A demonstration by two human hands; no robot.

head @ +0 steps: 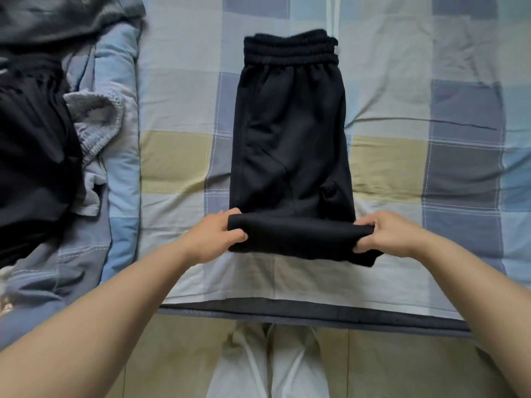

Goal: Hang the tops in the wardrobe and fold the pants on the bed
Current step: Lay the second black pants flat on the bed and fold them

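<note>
One pair of black pants (290, 139) lay mid-bed (178, 156); two hands, left hand (214, 235) and right hand (385, 234), gripped its near edge; one grey garment (97, 122) lay by the left edge.

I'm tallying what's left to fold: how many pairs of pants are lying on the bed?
3 that I can tell: the black pants mid-bed, held by both hands; a grey pair at the left; a black pair beside it. The dark pile beyond may hide more.

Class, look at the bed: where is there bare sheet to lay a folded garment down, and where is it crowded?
Bare checked sheet lies right of the black pants, out to the picture's edge, and in a narrower strip between the pants and the blue quilt. The left side is crowded: a pile of dark clothes and a grey garment lie on the quilt. Both hands grip the pants' near fold.
</note>
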